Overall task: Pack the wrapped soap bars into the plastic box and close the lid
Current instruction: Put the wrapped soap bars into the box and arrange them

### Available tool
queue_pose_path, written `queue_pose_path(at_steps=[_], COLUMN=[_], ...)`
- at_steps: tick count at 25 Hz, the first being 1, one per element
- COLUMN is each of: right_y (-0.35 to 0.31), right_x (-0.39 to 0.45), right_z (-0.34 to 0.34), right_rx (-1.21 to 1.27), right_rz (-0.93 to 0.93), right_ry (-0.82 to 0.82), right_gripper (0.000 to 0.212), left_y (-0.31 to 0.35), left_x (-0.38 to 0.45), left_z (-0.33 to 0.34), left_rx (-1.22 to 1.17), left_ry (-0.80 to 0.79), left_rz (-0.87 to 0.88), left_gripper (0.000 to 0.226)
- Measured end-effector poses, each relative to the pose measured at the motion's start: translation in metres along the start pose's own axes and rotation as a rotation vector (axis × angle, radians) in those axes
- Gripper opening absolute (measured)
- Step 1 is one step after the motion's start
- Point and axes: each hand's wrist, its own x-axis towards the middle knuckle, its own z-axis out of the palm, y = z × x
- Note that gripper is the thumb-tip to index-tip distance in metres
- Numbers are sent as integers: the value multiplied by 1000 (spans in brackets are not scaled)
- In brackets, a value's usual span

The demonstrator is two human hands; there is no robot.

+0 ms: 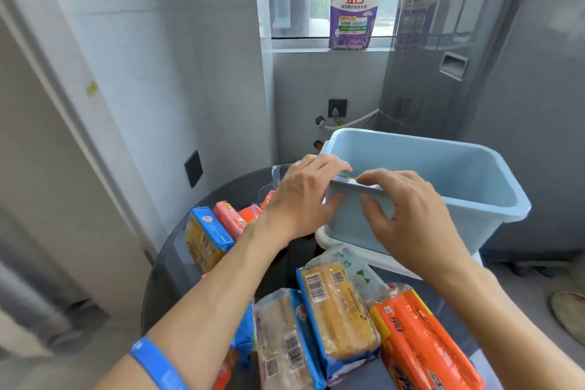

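Blue silicone wristband circles the left forearm at the bottom edge. Just beyond it, wrapped soap bars lie on the dark glass worktop: an orange-wrapped bar at the right, a yellow bar in blue-edged wrap beside it, a pale bar to its left. Farther left, another yellow bar and pink-wrapped bars stand in a cluster. Past these, both hands meet at the near rim of the light blue plastic box, which is open and sits on a white lid. The left hand curls its fingers over the rim corner; the right hand pinches the same rim, thumb on the outer wall. A purple detergent pouch stands on the far windowsill.
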Motion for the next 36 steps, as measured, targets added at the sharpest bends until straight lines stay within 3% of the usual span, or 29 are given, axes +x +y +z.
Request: queue_pose_path(at_steps=[9,11,14,15,18,21,24,26,28,30,32,34,36], right_y=[4,12,27,28,8,-33,-62,-62,-52,-36,-24,-13,-5], right_x=[-38,-42,-43,-45,-52,-72,-86,-82,-67,-46,-32,-28,-33], right_z=[0,-4,-13,-17,-23,-4,26,34,28,11,-4,-13,-13], right_rx=[-69,-93,-126,-66,127,-21,-271,-267,3,520,948,1058,964], right_rz=[-105,15,187,208,155,80,83,147,328,653,838,844,796], right_ry=[-99,-356,-860,-895,-653,-691,-629,-606,-590,-465,-358,-351,-365], right_gripper=[17,21,43,49,61,79,64,61,59,50,39,41,49], left_y=[-3,-2,-4,-6,-26,-53,-63,-60,-55,-50,-41,-30,-22], left_x=[-12,-12,-13,-11,-9,-23,-42,-44,-38,-29,-22,-17,-16], left_z=[0,3,-2,-8,-34,-46,-40,-36,-33,-32,-31,-31,-28], left_rx=[4,2,-24,-51,-117,-43,57,48,14,-14,-69,-142,-167], left_ry=[-75,-71,-112,-142,-144,-87,-215,-226,-162,-89,-57,-107,-252], left_rz=[-111,-124,-127,-119,-190,-375,-437,-425,-419,-416,-404,-394,-384], left_gripper=[44,45,47,49,52,42,38,35,30,26,21,17,17])
